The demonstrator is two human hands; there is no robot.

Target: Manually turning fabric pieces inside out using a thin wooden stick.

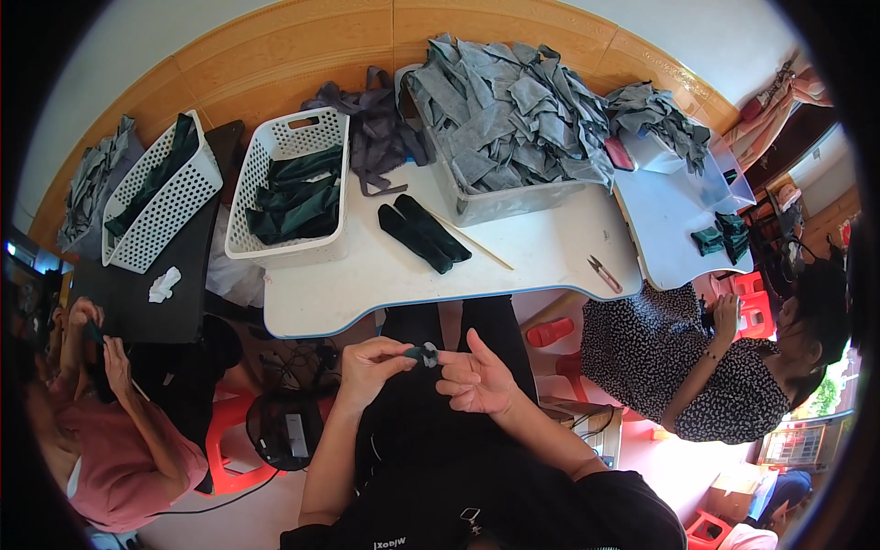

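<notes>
Left hand (371, 363) pinches a small dark fabric piece (423, 354) lying crosswise; right hand (478, 378), fingers loosely apart, touches its other end.

**Around the white worktop**

On the white worktop (550, 252) a clear bin (500, 197) overflows with grey fabric strips (513, 110). Beside it lie dark green pieces (423, 236), a thin stick (472, 240) and small snips (605, 273). A white basket (291, 183) holds green cloth.

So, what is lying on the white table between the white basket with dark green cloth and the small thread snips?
In the head view, between the white basket and the thread snips lie a folded dark green cloth piece and a thin wooden stick.
</notes>
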